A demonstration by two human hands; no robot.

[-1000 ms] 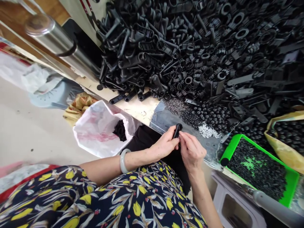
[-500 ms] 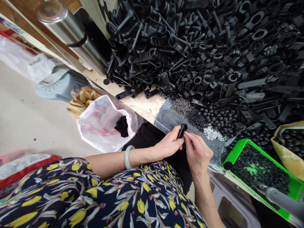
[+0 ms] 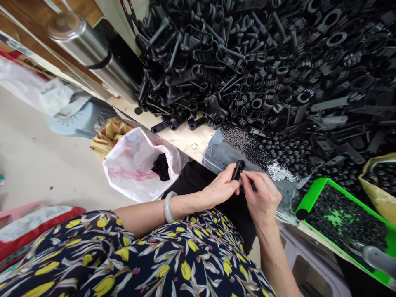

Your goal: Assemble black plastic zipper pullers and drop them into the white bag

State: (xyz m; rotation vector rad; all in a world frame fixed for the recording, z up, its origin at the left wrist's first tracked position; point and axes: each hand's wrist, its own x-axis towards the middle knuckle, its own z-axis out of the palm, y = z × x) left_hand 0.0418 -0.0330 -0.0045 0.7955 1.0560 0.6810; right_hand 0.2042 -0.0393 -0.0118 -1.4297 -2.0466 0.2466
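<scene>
Two hands of mine meet above my lap, over the flower-patterned clothing [image 3: 185, 264], with a pale bracelet [image 3: 169, 207] around the left wrist. My left hand [image 3: 221, 186] holds a slim black part [image 3: 238, 170], its fingers closed around the lower portion so that the rounded upper end shows. My right hand [image 3: 261, 196] has thumb and forefinger narrowed to a pinch at the part's right side; I cannot tell whether something tiny sits between those fingertips.

Just beyond the part lies the grey sheet [image 3: 219, 159] on the counter [image 3: 188, 140]. Left of my hands, below the counter's edge, a white bag [image 3: 133, 165] gapes open, dark pieces inside. To the right, a green tray [image 3: 312, 194] holds small black bits with bright green ones among them. Past the sheet are silvery pins [image 3: 280, 171], then round black beads [image 3: 287, 150]. Farther out spreads a big heap of black pieces [image 3: 192, 74], with a steel flask [image 3: 80, 41] to its left.
</scene>
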